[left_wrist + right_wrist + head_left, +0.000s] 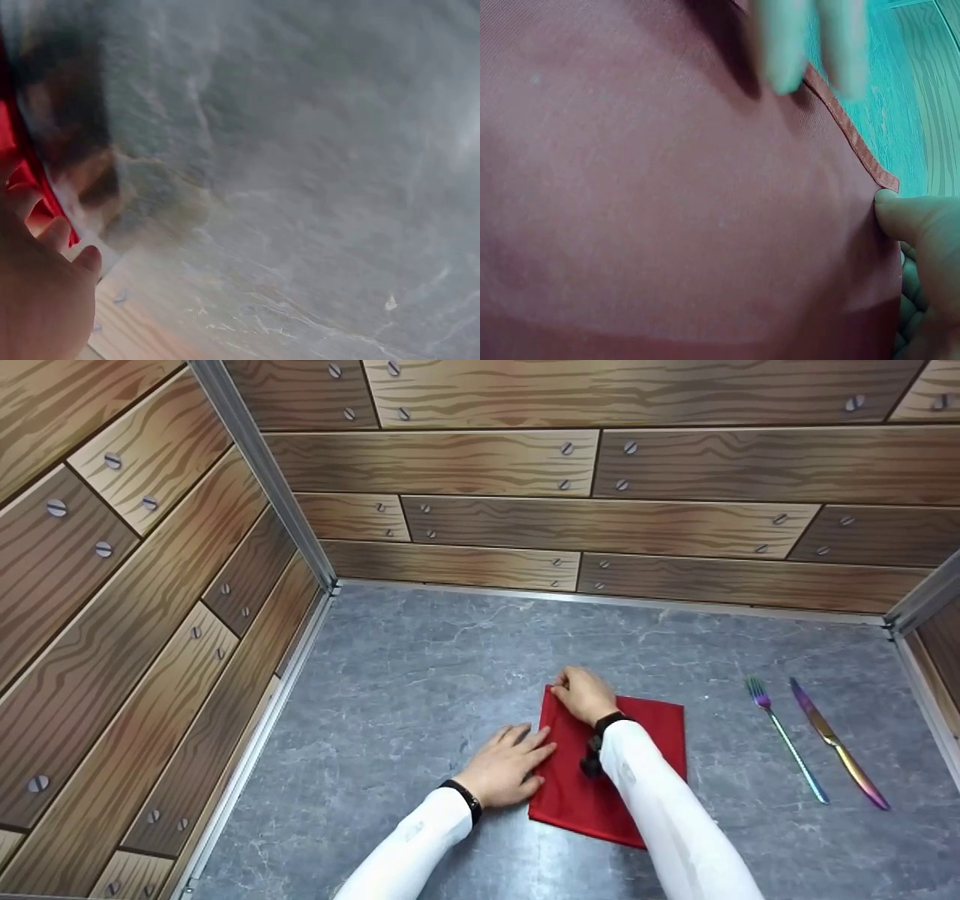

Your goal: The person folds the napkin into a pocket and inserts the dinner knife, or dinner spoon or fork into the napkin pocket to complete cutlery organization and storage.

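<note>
A folded red cloth napkin (pixel 585 802) lies flat on the grey marbled tabletop. The right hand (pixel 587 695) pinches its far left corner between thumb and fingers. In the right wrist view the thumb (pixel 915 217) presses on the napkin (pixel 690 202) beside its hemmed corner. The left hand (pixel 504 769) lies with spread, straight fingers touching the napkin's left edge. The left wrist view has the left hand (pixel 45 292) low at the left, with part of the napkin (pixel 41 180) at its fingers. The right forearm covers part of the napkin.
Right of the napkin lie a rainbow-coloured fork (pixel 787 739) and a matching knife (pixel 838 746), side by side. Wood-patterned panels (pixel 487 465) wall the back and left of the tabletop (pixel 420 660). A metal strip (pixel 615 600) runs along the back edge.
</note>
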Demonstrator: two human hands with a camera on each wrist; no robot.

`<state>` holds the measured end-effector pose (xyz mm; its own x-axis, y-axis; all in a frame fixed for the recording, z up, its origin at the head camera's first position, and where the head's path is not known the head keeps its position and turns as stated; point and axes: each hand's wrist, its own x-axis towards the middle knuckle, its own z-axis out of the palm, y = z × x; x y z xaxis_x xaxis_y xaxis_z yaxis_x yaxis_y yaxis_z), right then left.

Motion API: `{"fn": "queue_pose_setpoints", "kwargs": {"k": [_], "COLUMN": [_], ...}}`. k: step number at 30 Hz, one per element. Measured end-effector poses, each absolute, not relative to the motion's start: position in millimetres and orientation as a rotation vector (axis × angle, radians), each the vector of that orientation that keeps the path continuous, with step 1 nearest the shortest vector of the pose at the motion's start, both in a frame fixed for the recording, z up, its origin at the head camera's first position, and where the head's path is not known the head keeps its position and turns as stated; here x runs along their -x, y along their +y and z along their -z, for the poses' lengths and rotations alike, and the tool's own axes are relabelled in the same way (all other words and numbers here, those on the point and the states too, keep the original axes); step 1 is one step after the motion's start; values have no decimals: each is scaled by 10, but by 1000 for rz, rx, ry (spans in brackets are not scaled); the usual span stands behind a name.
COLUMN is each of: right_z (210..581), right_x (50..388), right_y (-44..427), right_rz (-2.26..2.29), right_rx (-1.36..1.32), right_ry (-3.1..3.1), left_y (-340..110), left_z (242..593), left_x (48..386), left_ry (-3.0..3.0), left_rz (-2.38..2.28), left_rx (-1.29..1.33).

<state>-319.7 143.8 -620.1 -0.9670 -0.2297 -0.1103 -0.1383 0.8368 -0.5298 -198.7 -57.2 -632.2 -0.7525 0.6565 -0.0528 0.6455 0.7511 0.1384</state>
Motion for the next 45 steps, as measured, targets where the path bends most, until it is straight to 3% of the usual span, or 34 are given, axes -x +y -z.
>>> {"fn": "queue_pose_setpoints", "kwargs": {"k": [9,24,37,45], "right_z": [6173,6118,6201,6229], "right_x": [3149,3003,2883,2574], "right_y": [1666,2877,2946,2851], "right_rz": [727,504,817,617], "right_rx": [394,314,304,475], "right_ry": [2875,2907,2972,3168], "left_y": [-569,-582,-408,-182], "left_z": [6356,6292,6164,6238], "left_x": [1995,2018,2232,2531], "left_ry": [2876,2837,2925,2956], "left_rz": [-69,-62,32,72], "left_rx": [-1101,-1071,-1213,-1106]}}
